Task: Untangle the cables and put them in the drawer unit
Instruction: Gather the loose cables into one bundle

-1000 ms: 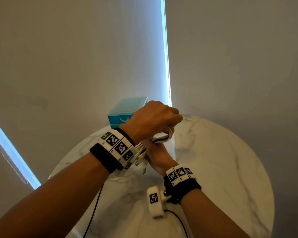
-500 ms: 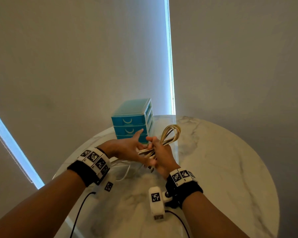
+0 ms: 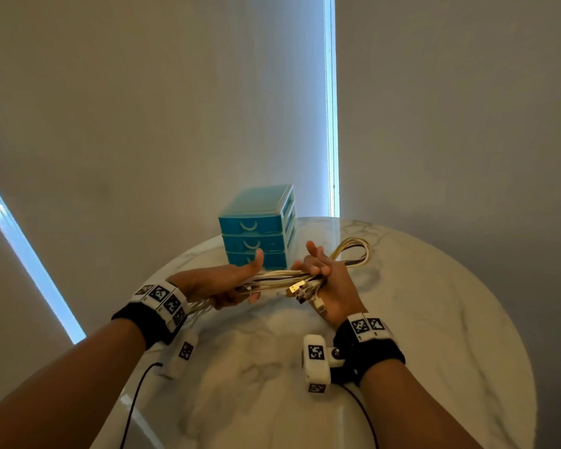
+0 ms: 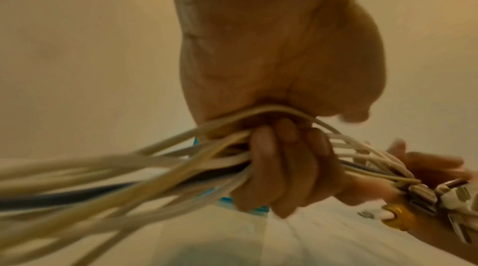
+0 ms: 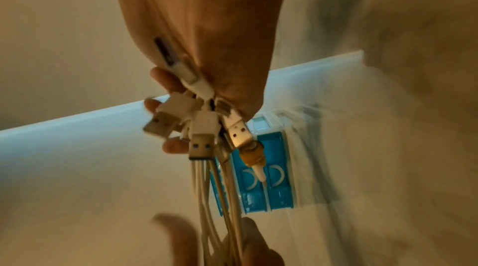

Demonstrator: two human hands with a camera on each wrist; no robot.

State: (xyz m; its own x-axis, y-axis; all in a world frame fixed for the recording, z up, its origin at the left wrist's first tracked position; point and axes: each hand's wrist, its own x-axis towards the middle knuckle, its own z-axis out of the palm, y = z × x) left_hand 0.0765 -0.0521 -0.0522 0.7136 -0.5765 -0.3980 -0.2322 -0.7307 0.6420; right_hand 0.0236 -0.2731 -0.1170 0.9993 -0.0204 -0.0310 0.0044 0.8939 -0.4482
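Holding the cables bunched at frame centre, still tangled.
Your left hand and right hand both grip them; next, separate 1 cable toward the shut drawer unit.

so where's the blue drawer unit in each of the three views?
Head: drawer unit stands centre frame at the table's far edge, beyond both hands.
Left wrist: only blue slivers show behind the left hand's fingers, low centre.
Right wrist: lower centre-right, turned sideways, behind the hanging plugs.
Shared landmark: the cable bundle, held in both hands, shows in all three views.
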